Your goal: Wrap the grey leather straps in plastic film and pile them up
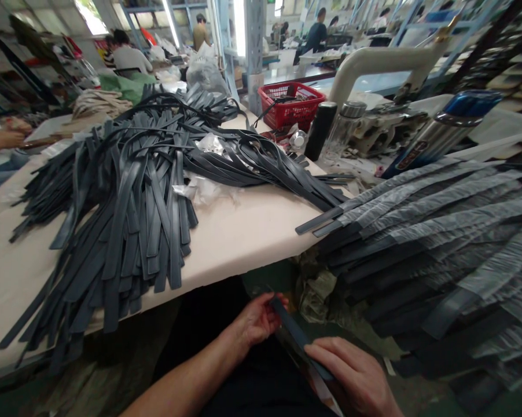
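A dark leather-like strap [292, 322] runs slantwise between my hands, above my lap and in front of the table edge. The fingers of my left hand [261, 318] are curled round its far end. Lower down, my right hand [352, 370] grips the strap with the thumb on top. Something pale and shiny shows below the strap by the right hand; I cannot make out what it is. A large heap of similar dark straps [135, 185] covers the left of the table, some hanging over the front edge.
On the right lie many straps partly wrapped in clear film [443, 220]. A red plastic basket [291, 104], a black bottle [320, 131] and a blue flask [447, 133] stand behind the pale table [243, 231]. At far left a co-worker's hand [13, 132] shows.
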`<state>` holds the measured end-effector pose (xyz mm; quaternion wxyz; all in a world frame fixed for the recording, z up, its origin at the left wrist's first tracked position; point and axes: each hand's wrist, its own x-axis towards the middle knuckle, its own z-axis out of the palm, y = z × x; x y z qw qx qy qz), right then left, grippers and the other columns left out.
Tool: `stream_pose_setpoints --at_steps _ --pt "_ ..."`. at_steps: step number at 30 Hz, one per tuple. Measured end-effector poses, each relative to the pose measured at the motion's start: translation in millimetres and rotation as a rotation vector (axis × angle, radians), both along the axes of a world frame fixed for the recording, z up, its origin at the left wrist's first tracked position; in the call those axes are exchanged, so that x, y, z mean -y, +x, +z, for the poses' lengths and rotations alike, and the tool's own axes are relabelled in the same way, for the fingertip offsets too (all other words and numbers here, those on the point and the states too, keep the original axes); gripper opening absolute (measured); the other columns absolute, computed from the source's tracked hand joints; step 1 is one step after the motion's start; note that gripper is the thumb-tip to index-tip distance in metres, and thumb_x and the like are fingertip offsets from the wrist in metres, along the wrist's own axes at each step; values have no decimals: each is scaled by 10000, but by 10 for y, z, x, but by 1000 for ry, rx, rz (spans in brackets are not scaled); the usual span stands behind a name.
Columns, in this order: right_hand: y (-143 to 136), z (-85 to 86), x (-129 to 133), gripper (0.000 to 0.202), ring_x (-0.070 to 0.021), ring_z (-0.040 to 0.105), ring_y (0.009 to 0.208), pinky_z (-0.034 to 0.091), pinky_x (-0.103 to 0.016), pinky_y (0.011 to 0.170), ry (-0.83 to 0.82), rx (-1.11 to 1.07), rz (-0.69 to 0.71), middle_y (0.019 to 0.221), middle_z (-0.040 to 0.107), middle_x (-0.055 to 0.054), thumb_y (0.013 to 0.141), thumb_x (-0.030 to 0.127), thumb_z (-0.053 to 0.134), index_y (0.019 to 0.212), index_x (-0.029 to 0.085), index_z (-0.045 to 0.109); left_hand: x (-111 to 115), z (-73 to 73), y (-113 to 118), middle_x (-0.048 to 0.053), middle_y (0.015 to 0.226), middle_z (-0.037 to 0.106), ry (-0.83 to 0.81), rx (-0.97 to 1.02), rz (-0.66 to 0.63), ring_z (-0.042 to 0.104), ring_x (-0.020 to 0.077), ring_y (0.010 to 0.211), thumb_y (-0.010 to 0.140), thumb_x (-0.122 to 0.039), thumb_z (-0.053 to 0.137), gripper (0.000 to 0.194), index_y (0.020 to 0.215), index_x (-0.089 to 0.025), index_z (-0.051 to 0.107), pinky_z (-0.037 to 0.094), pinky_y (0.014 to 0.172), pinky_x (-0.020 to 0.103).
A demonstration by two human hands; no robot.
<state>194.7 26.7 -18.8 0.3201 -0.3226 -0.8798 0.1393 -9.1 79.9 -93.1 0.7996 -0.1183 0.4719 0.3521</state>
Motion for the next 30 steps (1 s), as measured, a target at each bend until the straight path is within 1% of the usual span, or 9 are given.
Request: stream_pose_setpoints --at_steps 5,8,11,16,19,21,24,27,30 --pt "-31 -48 32 198 -165 651 702 497 -252 606 -10 14 14 849 693 -91 896 182 533 1082 149 592 21 11 41 50 683 719 -27 -21 -9 655 116 562 916 -223 522 194 848 -90 646 473 510 205" --pt "-68 -109 11 223 -168 646 722 508 -256 622 -36 17 12 879 690 -95 892 151 510 1102 153 585 60 38 84 55 705 722 -21 -5 -33 653 118 569 911 -235 522 198 853 -92 647 467 506 206" --pt "-117 -246 -50 223 -173 648 743 521 -263 634 -93 27 -21 885 690 -88 924 149 455 1095 169 596 103 55 114 71 760 731 13 32 -63 672 144 629 898 -223 527 183 873 -90 651 492 557 232" --pt "-189 -519 -219 208 -206 654 842 551 -316 708 -176 66 -112 953 686 -94 929 196 495 1083 200 635 160 53 129 56 717 705 75 112 -114 652 144 621 878 -182 521 164 867 -87 654 508 651 267" --pt "-220 -590 -321 231 -269 617 1051 533 -425 846 -126 36 -188 1150 648 -125 918 195 481 1057 232 661 190 83 137 81 770 709 112 181 -136 668 194 703 865 -189 494 181 869 -98 650 523 760 355" --pt "-230 -582 -348 238 -250 594 1133 457 -468 997 -158 -60 -134 1201 646 -90 929 186 455 1049 258 647 201 111 152 117 803 709 122 235 -149 675 237 742 861 -214 463 230 880 -80 650 518 800 416" --pt "-192 -472 -285 218 -171 646 1025 410 -375 1063 -351 -199 -18 1030 709 -15 971 229 408 1048 271 608 172 99 176 143 791 701 111 250 -99 679 247 725 885 -261 406 323 921 -41 640 519 798 419" --pt "-33 -276 -119 285 -160 653 867 490 -264 870 -570 -130 23 856 693 -12 992 343 370 935 250 634 61 -20 176 126 818 711 87 137 44 692 212 748 937 -317 395 319 939 -74 602 523 752 334" --pt "241 -153 69 388 -143 613 696 477 -213 689 -823 53 25 728 650 -6 981 432 383 786 217 641 -75 -190 170 74 817 713 73 -8 176 694 165 740 953 -313 454 202 896 -143 545 517 722 274"
